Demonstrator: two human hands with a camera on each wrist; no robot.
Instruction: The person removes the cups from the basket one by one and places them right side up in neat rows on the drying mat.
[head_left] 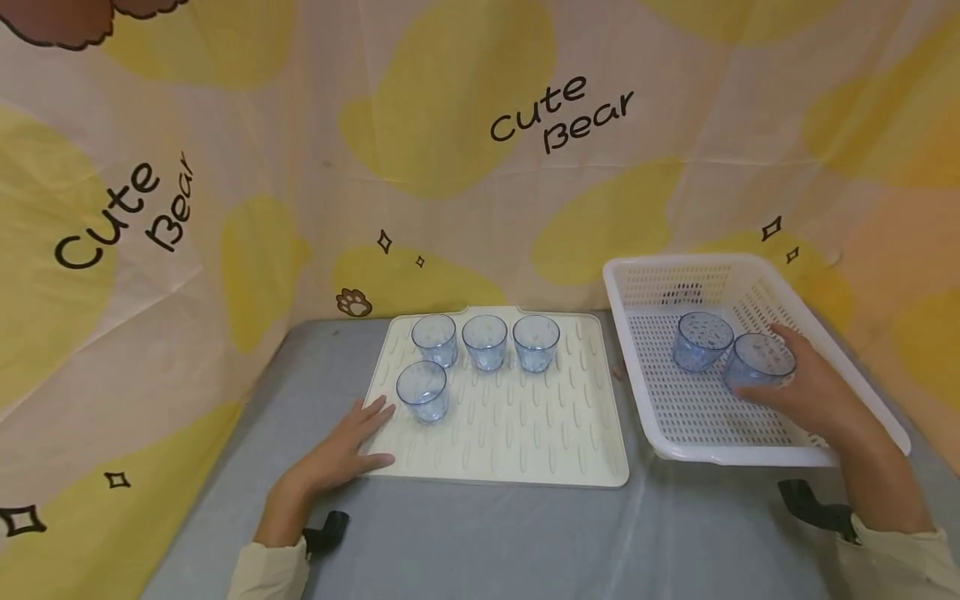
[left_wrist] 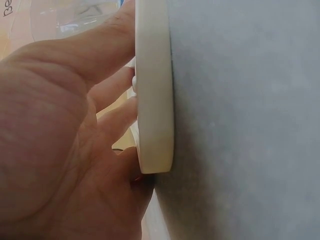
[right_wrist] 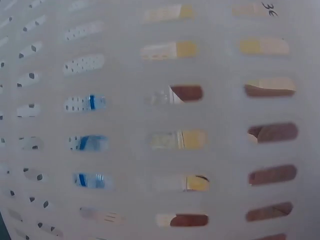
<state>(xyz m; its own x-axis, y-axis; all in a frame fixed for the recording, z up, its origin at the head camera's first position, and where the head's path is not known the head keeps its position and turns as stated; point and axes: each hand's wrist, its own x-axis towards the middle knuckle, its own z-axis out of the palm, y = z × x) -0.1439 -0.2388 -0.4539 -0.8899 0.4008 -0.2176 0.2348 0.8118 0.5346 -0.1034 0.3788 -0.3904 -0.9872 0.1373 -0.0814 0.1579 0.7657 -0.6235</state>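
My left hand [head_left: 341, 450] rests on the left edge of a cream drying mat [head_left: 517, 442], its fingers spread and the thumb along the front corner. Close to those fingertips stands a clear blue glass [head_left: 423, 396] on the mat. Over in a white plastic basket [head_left: 660, 442], my right hand [head_left: 810, 383] grips another blue glass [head_left: 761, 360] by its side, thumb in front and fingers behind. A second glass [head_left: 701, 343] sits just left of it. In the right wrist view the slotted basket wall [right_wrist: 125, 125] fills the frame, mostly hiding the hand.
Three more blue glasses [head_left: 485, 343] stand upright in a row along the mat's back edge. Grey cloth [head_left: 450, 533] covers the table. A patterned fabric backdrop [head_left: 465, 167] rises behind the mat and basket.
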